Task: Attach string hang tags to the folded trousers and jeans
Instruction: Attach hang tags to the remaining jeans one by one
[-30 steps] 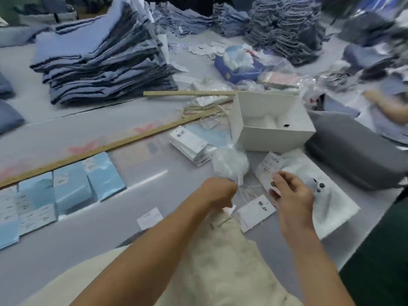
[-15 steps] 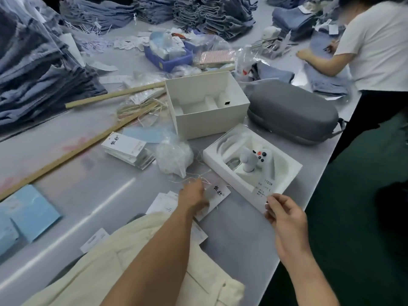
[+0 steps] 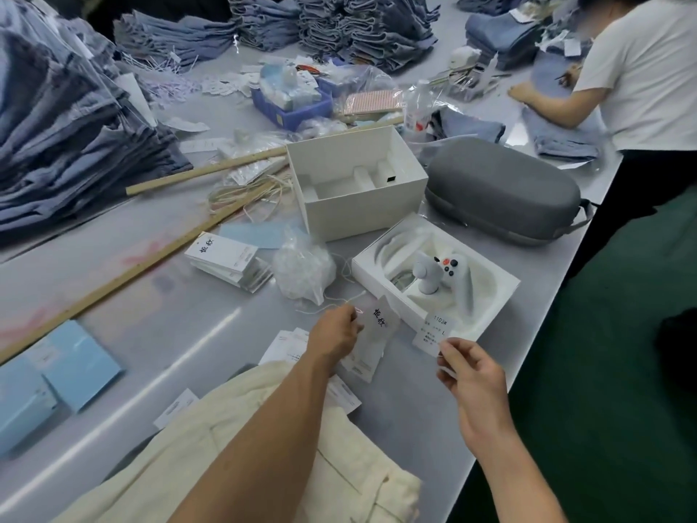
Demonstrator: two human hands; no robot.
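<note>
The head view is showing a white hang tag (image 3: 378, 326) with black characters being lifted just above the grey table (image 3: 181, 334), its top edge pinched in the curled fingers of the left hand (image 3: 336, 335), with a thin white string (image 3: 339, 300) trailing from that grip toward a clear plastic bag (image 3: 303, 271). The right hand (image 3: 471, 375) is pinching the lower corner of a small size label (image 3: 433, 332) between thumb and forefinger, the label lying against the near edge of a white tray (image 3: 490, 315) holding a game controller (image 3: 450, 273). Cream trousers (image 3: 339, 481) are lying folded beneath both forearms, with loose tags (image 3: 288, 343) just beyond them. Half a second ago the left hand was pressing down on the tags flat on the table; now it is raising one clear of the pile, while the right hand is keeping its pinch near the tray. Behind stand an open white box (image 3: 358, 205) and a grey case (image 3: 501, 194).
</note>
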